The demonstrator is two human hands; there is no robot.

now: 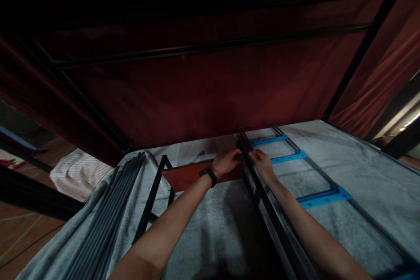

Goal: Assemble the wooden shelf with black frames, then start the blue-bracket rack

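Note:
A black metal frame (257, 187) stands on the grey cloth, and a reddish-brown board (183, 176) spans from it to a second black side frame (151, 199) on the left. My left hand (227, 161), with a dark watch on its wrist, is closed at the board's right end against the inner face of the frame. On the outer face, opposite it, my right hand (261, 162) has its fingers pinched together at the frame's bar. Whatever sits between the fingers of either hand is too small and dark to make out.
Several thin grey rods (110, 214) lie side by side at the left. To the right lies a dark tubular frame with blue brackets (324, 199). A red cloth wall (210, 96) with black bars rises behind. A striped cloth (80, 173) is at the far left.

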